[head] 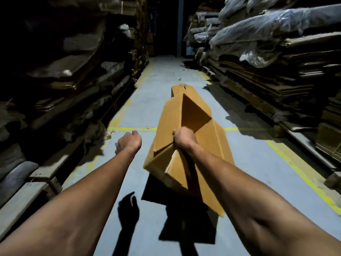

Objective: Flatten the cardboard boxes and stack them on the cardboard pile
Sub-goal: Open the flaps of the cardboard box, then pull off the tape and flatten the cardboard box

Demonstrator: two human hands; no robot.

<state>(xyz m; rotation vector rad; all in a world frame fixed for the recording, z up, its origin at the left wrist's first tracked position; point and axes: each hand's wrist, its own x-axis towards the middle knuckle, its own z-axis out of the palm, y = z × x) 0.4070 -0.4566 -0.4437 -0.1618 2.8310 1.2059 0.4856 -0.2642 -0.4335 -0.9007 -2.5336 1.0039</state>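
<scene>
While gripped — box (186, 137) right-hand (184, 139) side

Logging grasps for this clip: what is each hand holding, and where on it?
The right hand grips the cardboard box by a flap edge at its open end. The left hand holds nothing.

Both arms reach forward; right hand (184, 140) grips (fingers curled), left hand (129, 143) loosely curled, holding nothing
</scene>
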